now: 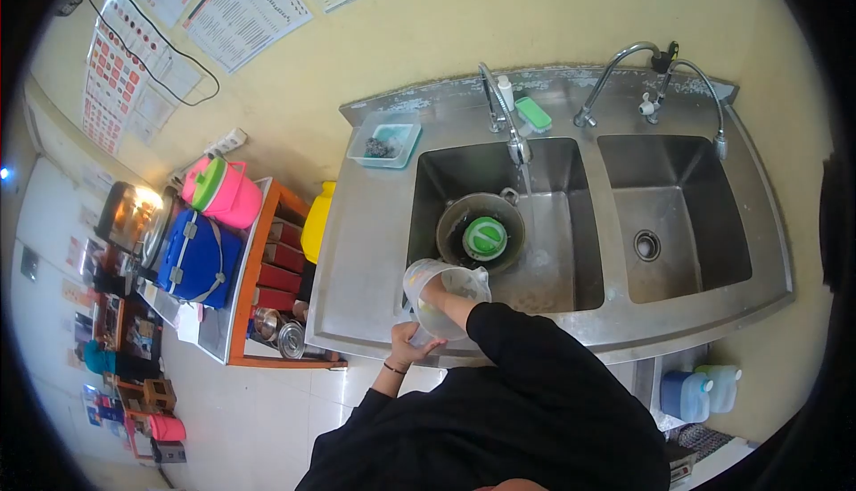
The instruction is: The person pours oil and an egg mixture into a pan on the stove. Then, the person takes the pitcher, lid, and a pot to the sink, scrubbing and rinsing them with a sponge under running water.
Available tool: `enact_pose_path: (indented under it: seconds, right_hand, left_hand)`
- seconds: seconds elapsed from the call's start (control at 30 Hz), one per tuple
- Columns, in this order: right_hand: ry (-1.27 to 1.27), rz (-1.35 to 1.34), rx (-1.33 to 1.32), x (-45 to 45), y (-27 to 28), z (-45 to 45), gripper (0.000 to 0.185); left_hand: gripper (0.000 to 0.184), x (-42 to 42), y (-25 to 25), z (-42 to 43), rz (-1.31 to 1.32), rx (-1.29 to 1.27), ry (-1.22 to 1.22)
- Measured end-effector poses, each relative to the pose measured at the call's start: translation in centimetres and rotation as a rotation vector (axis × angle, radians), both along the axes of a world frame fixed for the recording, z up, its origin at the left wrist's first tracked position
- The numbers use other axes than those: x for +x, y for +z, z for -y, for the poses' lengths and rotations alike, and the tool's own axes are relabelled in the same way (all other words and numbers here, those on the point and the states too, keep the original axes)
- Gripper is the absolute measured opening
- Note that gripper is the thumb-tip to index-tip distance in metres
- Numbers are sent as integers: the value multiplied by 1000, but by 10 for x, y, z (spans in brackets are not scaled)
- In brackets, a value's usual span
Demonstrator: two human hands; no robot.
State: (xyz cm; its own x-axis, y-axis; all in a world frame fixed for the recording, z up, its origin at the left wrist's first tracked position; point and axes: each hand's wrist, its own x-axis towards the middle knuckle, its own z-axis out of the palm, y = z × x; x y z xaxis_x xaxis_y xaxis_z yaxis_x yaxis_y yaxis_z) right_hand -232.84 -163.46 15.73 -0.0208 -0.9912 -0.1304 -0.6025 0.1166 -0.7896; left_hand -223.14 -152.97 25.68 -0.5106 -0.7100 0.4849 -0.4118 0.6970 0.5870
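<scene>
Left hand (412,343): grasping plastic pitcher (439,321) at its near side. Right hand (434,292): inside pitcher; fingers hidden, grip cannot be told. Pitcher: at near-left corner of sink (571,232); best kept firmly supported, mouth over sink. Pot (450,218): in sink, green-topped item (485,237) inside. Faucet (518,146): running beyond; suits rinsing.

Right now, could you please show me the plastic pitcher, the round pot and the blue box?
Plastic pitcher (436,321): head view, on its translucent wall.
Round pot (452,226): head view, on its inner wall.
Blue box (203,255): head view, on its side.
</scene>
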Motion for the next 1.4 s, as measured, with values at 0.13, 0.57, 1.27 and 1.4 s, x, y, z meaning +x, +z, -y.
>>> enact_pose_path:
  seconds: [0.13, 0.57, 1.27, 1.4]
  right_hand:
    - [19, -94, -94, 14, -55, 18, 43]
    - [179, 154, -43, -18, -39, 18, 40]
    - [311, -114, 172, 31, -86, 34, 53]
    - [654, -272, 349, -30, 64, -19, 43]
  left_hand:
    - [42, -1, -1, 1, 0, 34, 1]
    - [48, -11, 4, 0, 89, 7, 11]
    - [41, -9, 5, 7, 12, 50, 25]
    - [40, -7, 12, 9, 88, 30, 46]
